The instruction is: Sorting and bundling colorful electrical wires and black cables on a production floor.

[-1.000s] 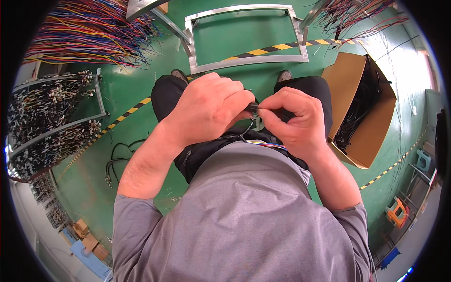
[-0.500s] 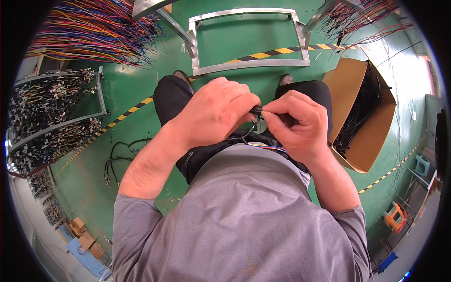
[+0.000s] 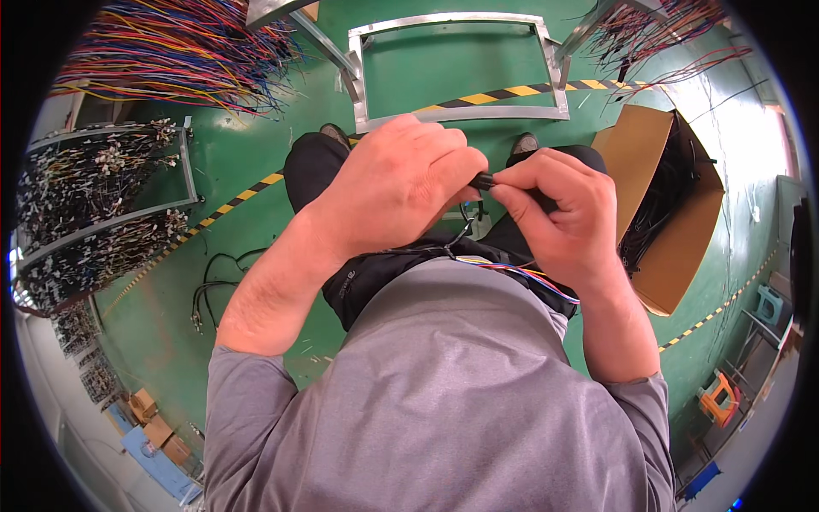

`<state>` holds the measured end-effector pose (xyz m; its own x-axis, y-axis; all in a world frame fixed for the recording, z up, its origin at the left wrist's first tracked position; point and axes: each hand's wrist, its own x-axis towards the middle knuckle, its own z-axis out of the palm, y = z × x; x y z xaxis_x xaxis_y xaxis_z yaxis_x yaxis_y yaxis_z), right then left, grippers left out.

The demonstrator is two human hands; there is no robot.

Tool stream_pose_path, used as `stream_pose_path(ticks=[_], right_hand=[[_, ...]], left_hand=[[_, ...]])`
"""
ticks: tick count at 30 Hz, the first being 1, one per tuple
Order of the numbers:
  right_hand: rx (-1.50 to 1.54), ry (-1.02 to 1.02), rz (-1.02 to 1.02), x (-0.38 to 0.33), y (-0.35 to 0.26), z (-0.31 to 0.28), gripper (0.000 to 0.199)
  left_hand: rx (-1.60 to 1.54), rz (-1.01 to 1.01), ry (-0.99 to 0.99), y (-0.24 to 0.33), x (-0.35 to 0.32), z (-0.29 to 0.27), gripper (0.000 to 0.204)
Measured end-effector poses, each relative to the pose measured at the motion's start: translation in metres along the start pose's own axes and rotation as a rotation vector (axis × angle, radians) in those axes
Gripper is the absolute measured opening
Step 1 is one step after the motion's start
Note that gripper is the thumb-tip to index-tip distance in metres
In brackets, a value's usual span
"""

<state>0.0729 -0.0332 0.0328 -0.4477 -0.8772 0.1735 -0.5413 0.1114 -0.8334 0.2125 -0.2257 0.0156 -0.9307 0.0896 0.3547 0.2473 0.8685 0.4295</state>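
A small black connector (image 3: 483, 181) is held up between my two hands, above my lap. My left hand (image 3: 397, 188) is closed around its left end, with the fingers curled over it. My right hand (image 3: 565, 213) pinches its right end between thumb and forefinger. Below the hands a thin dark cable (image 3: 461, 235) runs down to my lap. Red, blue, yellow and white wires (image 3: 533, 275) lie across the lap and pass under my right wrist. My fingers hide part of the connector.
An open cardboard box (image 3: 682, 247) of black cables stands at my right. Ahead is a metal frame (image 3: 461, 119) on the green floor. Wire bundles (image 3: 179, 55) hang far left, above racks of harnesses (image 3: 102, 188). Loose black cables (image 3: 213, 286) lie left of my legs.
Both hands have shifted slightly right with the connector, and more of it shows between the fingers. The coloured wires now reach further out under the right wrist.
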Motion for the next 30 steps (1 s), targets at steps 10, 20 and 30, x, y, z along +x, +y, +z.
stream_pose_path(ticks=[10,20,30], right_hand=[[0.195,0.007,0.173,0.008,-0.001,-0.006,0.018],[0.3,-0.044,-0.158,-0.001,-0.038,-0.019,0.018],[0.686,-0.272,-0.55,-0.006,-0.079,-0.026,0.021]], left_hand=[[0.048,-0.052,0.046,-0.011,-0.001,-0.018,0.026],[-0.101,0.082,0.141,0.028,-0.011,-0.061,0.035],[-0.233,0.19,0.309,0.1,-0.021,-0.09,0.018]])
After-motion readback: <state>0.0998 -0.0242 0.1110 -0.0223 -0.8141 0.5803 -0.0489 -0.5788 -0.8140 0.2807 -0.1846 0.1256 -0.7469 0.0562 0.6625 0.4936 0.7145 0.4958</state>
